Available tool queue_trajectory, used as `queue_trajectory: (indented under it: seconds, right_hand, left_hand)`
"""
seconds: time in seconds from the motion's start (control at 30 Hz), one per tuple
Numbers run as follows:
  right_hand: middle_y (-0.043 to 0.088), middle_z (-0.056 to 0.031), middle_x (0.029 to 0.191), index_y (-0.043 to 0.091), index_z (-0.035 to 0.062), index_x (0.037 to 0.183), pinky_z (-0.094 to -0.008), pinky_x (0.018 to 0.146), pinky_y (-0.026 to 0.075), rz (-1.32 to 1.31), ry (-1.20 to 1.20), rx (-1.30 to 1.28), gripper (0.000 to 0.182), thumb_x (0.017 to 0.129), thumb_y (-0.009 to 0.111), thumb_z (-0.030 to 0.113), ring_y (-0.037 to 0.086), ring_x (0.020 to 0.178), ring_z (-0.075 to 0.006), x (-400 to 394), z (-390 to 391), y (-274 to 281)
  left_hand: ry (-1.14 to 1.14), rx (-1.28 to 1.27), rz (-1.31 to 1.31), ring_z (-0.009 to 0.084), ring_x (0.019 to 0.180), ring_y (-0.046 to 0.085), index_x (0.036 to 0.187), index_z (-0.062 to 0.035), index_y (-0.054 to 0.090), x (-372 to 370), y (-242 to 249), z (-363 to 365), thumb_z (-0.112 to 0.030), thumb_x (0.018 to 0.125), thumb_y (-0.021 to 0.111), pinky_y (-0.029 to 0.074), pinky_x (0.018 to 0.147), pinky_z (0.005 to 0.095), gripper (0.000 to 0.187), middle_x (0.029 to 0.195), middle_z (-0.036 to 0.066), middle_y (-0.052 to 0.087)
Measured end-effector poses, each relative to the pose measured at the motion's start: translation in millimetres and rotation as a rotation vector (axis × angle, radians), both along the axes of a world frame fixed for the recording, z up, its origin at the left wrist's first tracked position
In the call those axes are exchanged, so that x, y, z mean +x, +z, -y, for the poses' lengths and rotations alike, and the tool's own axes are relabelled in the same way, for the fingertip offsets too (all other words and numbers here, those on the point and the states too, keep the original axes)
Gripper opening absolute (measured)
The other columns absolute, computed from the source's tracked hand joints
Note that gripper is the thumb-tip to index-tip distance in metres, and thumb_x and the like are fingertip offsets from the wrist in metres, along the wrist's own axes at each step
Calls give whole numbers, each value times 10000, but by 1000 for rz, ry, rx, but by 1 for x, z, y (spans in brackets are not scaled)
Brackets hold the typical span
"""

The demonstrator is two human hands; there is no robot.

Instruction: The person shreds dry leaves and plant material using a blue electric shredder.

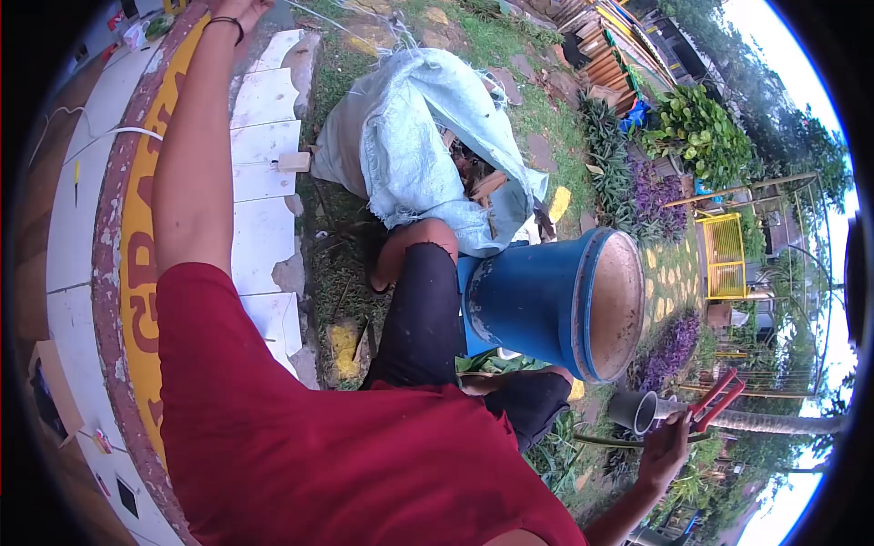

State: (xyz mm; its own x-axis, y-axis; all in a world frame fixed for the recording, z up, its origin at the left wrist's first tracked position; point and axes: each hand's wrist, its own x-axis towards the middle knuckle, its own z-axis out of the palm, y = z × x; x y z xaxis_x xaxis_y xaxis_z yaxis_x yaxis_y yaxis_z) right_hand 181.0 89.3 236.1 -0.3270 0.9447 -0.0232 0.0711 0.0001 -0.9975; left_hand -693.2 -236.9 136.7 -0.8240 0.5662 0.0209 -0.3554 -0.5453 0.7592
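Observation:
The view is turned on its side, with the sky at the right. My left hand [244, 9], a dark band at its wrist, reaches to the top edge, where its fingers are cut off. Close by, a thin pale string [332, 25] runs to a frayed white woven sack [410, 136]. The sack's mouth gapes, showing dry leaves and brown scraps [478, 173]. At the lower right, my right hand [665, 450] is closed around a red two-armed hand tool [717, 400], its arms spread in a V. Between my knees and the garden stands a blue drum [528, 296] with a dirty, pale round top.
A white-tiled ledge [264, 196] with a yellow painted strip [146, 300] runs along my left arm. Behind the drum are a grey pot [633, 411], purple plants [672, 350], a yellow gate [725, 257] and stacked boards [608, 59]. Yellow-marked stones dot the grass.

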Motion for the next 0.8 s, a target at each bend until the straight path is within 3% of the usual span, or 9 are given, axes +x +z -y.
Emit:
queue_trajectory:
  seconds: [0.03,0.1,0.17,0.27,0.37,0.47,0.57,0.73,0.8]
  right_hand:
    - [286,78,494,567,81,890,-234,391,159,3,3,2,315,1037,505,353,188,398,-29,-5,-2,2]
    - [278,77,494,561,86,880,-233,390,160,-19,23,4,318,1036,505,357,185,399,-28,-14,-9,7]
    - [267,80,495,561,89,884,-232,389,161,-6,43,21,314,1034,508,360,182,399,-27,-28,-11,18]
    - [262,85,502,574,95,897,-234,392,151,-55,134,40,301,1031,515,358,178,402,-26,-46,-16,27]
    - [286,85,509,599,93,902,-233,407,169,-2,182,7,298,1015,542,363,200,406,-29,-49,-22,34]
    - [319,86,510,609,93,890,-236,438,213,72,45,-17,309,988,581,385,239,415,-38,-34,-24,33]
    - [335,91,518,609,95,888,-241,447,218,1,52,-47,315,987,579,393,250,420,-41,1,-40,27]
    - [308,102,520,626,79,930,-229,447,204,-213,-52,-61,308,1001,564,373,238,425,-26,67,-73,2]
    - [302,99,518,630,66,933,-228,444,216,-331,-145,-47,310,997,578,365,242,425,-28,91,-87,-16]
  left_hand:
    - [24,208,-62,196,611,567,831,-96,625,4,-9,50,-337,1048,410,500,604,380,389,721,54,647]
    - [607,-31,-12,39,501,387,843,-137,622,-2,-15,127,-284,972,621,288,482,184,196,662,-77,458]
    - [681,-510,-160,36,588,455,856,-142,626,1,-27,190,-413,944,639,382,537,239,285,676,-81,482]
    - [353,-1294,-341,130,839,587,1119,-99,674,-43,-82,244,-605,930,531,488,770,320,558,920,-10,655]
    - [-146,-1810,-643,302,1147,589,1370,-48,533,51,-58,182,-639,953,432,430,1009,415,731,1304,100,612]
    - [-166,-1534,-561,359,1157,574,1408,-64,485,128,-54,111,-643,947,447,452,961,472,742,1361,146,559]
    - [-389,-1392,-620,245,1023,647,1418,-72,474,218,-52,16,-658,934,461,469,810,359,760,1304,147,601]
    - [-1116,-1099,-535,172,954,659,1383,-97,526,422,-132,-139,-498,1023,434,483,807,272,547,1239,72,645]
    - [-1398,-1034,-862,205,955,674,1400,-75,507,504,-146,-186,-430,1032,443,509,837,319,515,1271,113,639]
